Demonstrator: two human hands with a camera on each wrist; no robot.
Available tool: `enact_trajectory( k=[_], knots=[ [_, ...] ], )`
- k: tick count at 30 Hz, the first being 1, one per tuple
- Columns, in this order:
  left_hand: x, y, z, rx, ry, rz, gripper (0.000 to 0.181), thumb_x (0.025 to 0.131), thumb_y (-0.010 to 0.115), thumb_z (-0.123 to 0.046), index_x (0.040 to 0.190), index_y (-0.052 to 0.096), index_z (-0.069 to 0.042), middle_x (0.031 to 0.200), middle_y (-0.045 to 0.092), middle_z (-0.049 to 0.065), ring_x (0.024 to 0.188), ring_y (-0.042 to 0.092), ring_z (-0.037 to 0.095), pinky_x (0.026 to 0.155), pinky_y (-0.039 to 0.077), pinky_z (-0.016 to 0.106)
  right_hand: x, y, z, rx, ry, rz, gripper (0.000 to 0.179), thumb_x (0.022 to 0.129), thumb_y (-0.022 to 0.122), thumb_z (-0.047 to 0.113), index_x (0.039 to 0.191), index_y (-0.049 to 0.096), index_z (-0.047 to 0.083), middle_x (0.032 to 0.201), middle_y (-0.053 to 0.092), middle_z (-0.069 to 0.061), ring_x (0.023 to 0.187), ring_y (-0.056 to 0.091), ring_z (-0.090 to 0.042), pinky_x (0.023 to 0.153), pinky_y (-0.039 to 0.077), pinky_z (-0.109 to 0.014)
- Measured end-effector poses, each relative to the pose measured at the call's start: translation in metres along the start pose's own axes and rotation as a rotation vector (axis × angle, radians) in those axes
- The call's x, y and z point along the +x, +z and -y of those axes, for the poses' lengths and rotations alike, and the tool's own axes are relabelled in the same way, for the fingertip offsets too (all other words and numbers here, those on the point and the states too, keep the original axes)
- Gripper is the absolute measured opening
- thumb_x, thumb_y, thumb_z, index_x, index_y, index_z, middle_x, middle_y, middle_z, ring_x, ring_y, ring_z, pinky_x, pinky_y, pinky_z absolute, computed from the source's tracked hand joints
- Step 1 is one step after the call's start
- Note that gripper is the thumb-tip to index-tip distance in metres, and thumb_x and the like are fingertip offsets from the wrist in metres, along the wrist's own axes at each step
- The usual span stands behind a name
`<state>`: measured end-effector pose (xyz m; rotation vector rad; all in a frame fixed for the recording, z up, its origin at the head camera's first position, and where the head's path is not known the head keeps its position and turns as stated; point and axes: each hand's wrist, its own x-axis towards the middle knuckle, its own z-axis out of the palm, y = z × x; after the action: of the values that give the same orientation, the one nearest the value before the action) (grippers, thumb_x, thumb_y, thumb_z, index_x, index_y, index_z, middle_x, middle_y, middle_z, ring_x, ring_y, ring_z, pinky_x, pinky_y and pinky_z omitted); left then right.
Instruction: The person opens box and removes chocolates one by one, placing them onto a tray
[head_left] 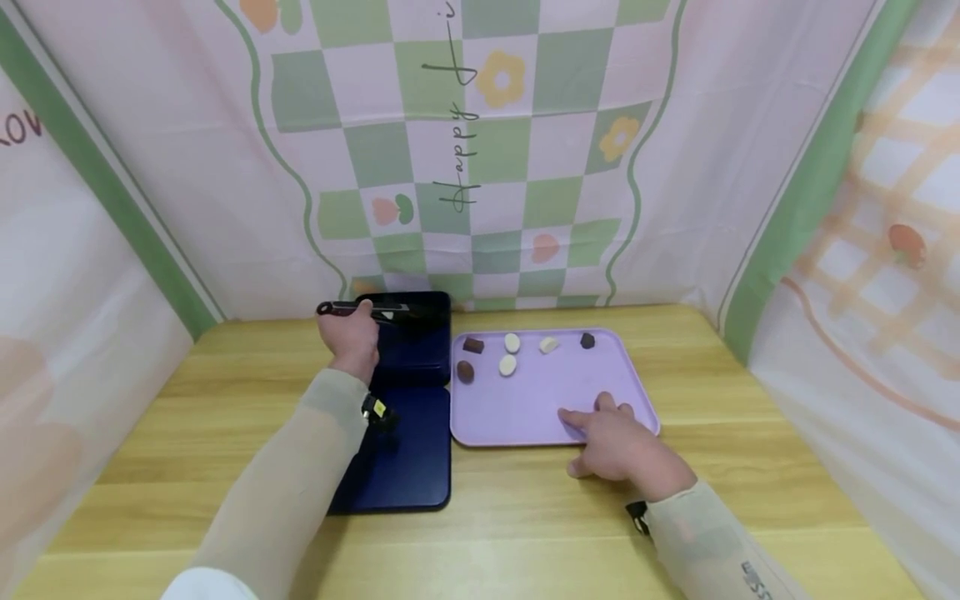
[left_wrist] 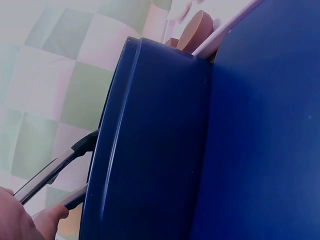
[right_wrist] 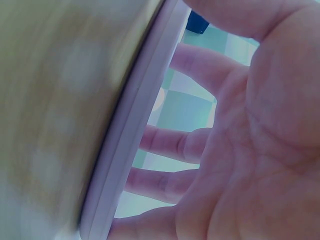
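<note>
My left hand (head_left: 351,337) grips a pair of tongs (head_left: 342,308) with metal arms and black ends. In the left wrist view the two tong arms (left_wrist: 47,175) stand apart, and their black ends pass behind the wall of a deep dark blue box (left_wrist: 155,120). What lies inside the box is hidden. My right hand (head_left: 617,442) is spread at the front right of a purple tray (head_left: 517,417), fingertips at its rim and surface. On the tray are a brown block (head_left: 473,344), a brown oval (head_left: 465,372), white ovals (head_left: 507,365), a white block (head_left: 549,344) and a dark lump (head_left: 587,340).
A flat dark blue lid or tray (head_left: 416,467) lies in front of the box, left of the purple tray. Everything stands on a wooden table (head_left: 525,533). A patterned curtain (head_left: 495,150) hangs at the back, with more fabric on both sides.
</note>
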<state>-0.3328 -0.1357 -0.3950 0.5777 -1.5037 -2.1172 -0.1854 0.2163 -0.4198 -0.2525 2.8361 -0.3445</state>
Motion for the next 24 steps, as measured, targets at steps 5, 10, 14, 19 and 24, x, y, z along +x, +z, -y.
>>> enact_trajectory(
  k=[5,10,14,19,24],
  knots=[
    [0.002,-0.004,-0.003,0.012,-0.028,0.001,0.048,0.092,0.071,-0.007,0.131,0.042,-0.009,0.121,0.058,0.012,0.074,0.059,0.028,0.063,0.053,0.034,0.001,0.001,0.0,-0.006,0.0,0.001,0.079,0.076,0.086,0.035,0.147,0.053,0.022,0.142,0.032,-0.036,0.099,0.042,-0.042,0.081,0.046,-0.056],
    [0.003,-0.009,-0.009,0.0,-0.067,0.01,0.05,0.093,0.07,-0.007,0.134,0.042,-0.011,0.124,0.059,0.012,0.057,0.052,0.019,0.053,0.051,0.03,0.0,-0.001,0.0,-0.008,-0.012,-0.002,0.08,0.075,0.086,0.036,0.146,0.053,0.021,0.14,0.033,-0.036,0.098,0.043,-0.042,0.079,0.047,-0.057],
    [0.002,-0.012,-0.012,-0.008,-0.078,0.007,0.05,0.093,0.069,-0.007,0.135,0.042,-0.013,0.125,0.057,0.011,0.059,0.054,0.02,0.053,0.052,0.028,-0.001,-0.001,0.0,-0.009,-0.013,-0.003,0.08,0.075,0.086,0.036,0.146,0.053,0.021,0.139,0.034,-0.036,0.098,0.043,-0.042,0.079,0.047,-0.057],
    [0.002,-0.011,-0.013,-0.026,-0.054,-0.001,0.049,0.092,0.071,-0.007,0.132,0.043,-0.012,0.122,0.057,0.012,0.06,0.052,0.02,0.053,0.05,0.03,-0.001,0.0,0.0,-0.014,-0.009,-0.002,0.079,0.076,0.086,0.035,0.147,0.053,0.021,0.137,0.036,-0.033,0.096,0.043,-0.04,0.079,0.047,-0.055],
    [0.0,-0.006,-0.01,-0.004,-0.029,-0.016,0.046,0.09,0.074,-0.008,0.127,0.047,-0.01,0.118,0.058,0.008,0.074,0.056,0.019,0.072,0.053,0.037,-0.001,-0.001,0.0,-0.011,-0.006,0.001,0.079,0.076,0.086,0.035,0.147,0.053,0.021,0.138,0.035,-0.034,0.096,0.043,-0.04,0.078,0.047,-0.054]
  ],
)
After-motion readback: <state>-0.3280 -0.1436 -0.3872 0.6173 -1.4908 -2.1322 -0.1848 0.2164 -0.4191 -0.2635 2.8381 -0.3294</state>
